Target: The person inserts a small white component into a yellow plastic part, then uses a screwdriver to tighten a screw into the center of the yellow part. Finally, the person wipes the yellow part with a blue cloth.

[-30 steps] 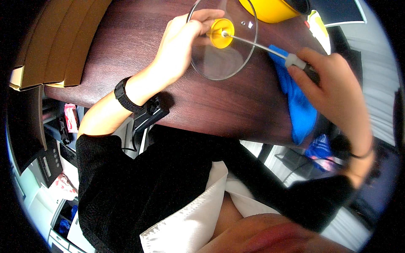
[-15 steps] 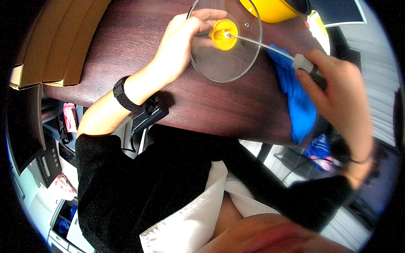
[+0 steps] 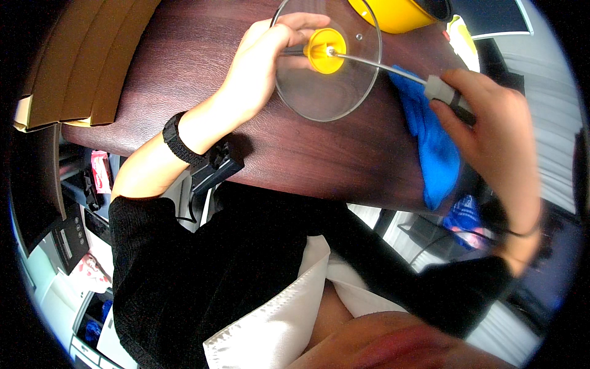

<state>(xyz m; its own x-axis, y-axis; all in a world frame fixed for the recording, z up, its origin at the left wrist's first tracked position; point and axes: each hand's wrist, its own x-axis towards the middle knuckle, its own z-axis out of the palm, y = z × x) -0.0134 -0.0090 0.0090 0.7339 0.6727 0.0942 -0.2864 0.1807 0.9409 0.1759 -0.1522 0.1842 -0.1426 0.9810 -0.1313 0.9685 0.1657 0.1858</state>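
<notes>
A clear glass lid point(image 3: 338, 98) with a thin metal rim is tipped up over the table, its inner side toward me. At its middle is a yellow knob point(image 3: 318, 51). My left hand point(image 3: 261, 61) grips that knob from the lid's other side, its fingers partly seen through the glass. In my right hand point(image 3: 491, 120) is a screwdriver point(image 3: 390, 68) with a pale and dark handle and a long metal shaft. Its tip meets the screw in the knob's centre. A small vent hole shows near the lid's upper right.
Past the lid stands a yellow pot point(image 3: 393, 13) with a dark inside. A blue cloth point(image 3: 430, 147) drapes over the right edge of the dark red-brown table point(image 3: 301, 157). Brown cardboard point(image 3: 86, 61) is at the far left. A black device point(image 3: 218, 166) sits by the near edge.
The right hand has shifted very slightly, and the screwdriver stays at the knob's centre. The left hand and lid hold nearly the same place.
</notes>
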